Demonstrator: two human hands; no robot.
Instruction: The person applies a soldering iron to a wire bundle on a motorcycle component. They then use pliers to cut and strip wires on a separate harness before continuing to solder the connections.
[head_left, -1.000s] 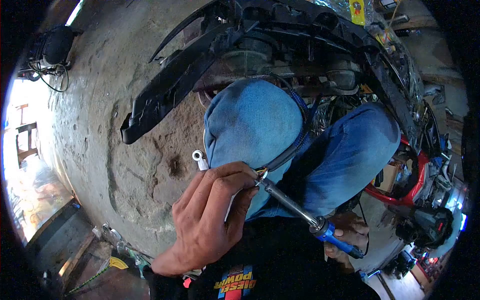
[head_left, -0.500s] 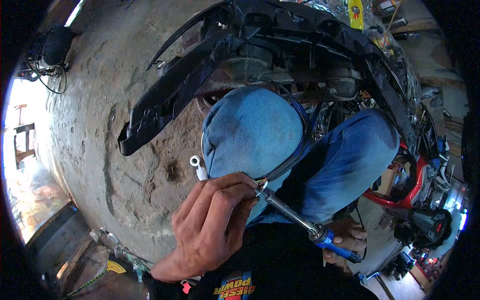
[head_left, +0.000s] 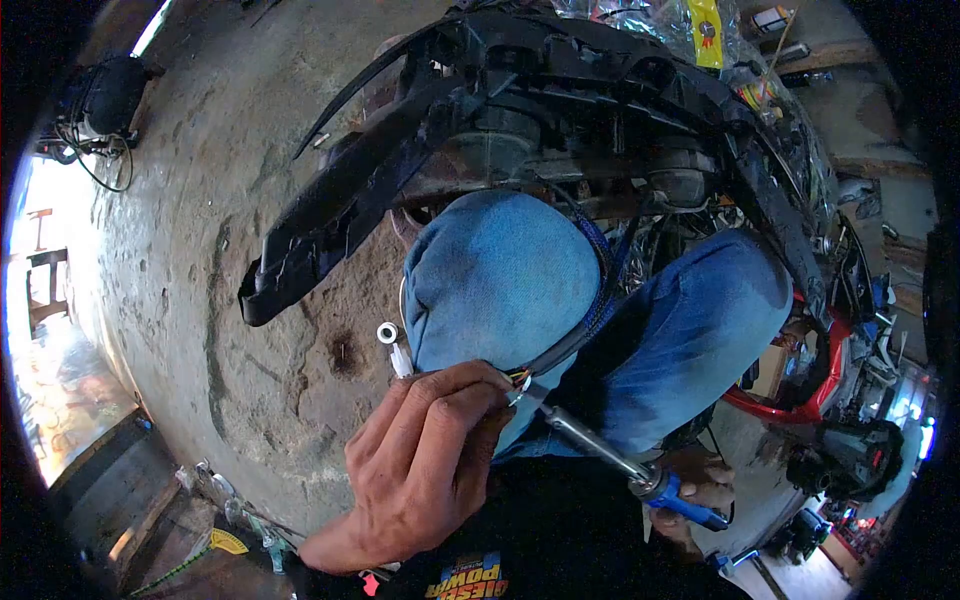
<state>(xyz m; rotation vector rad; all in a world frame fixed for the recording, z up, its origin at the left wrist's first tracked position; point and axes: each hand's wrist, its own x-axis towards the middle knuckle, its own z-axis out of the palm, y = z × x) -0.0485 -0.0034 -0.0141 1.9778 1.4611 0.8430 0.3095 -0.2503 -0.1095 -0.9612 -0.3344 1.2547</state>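
Fingers of L hand (head_left: 420,465) pinched on colored wires (head_left: 518,378), wht ring-ended item (head_left: 388,334) poking out alongside. Wires at dk cable (head_left: 562,350) end, over jeans (head_left: 500,280); soldering iron (head_left: 600,447) tip nr them, blue handle gripped by R hand (head_left: 703,488).

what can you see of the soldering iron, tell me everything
The soldering iron has a blue handle that looks plastic, with a dark rear end, and a slim metal barrel, shiny in the middle and darker towards the tip. The right hand grips the handle. It slants across the lap, tip up and to the left, close to thin coloured wires at the left hand's fingertips; I can't tell whether it touches them.
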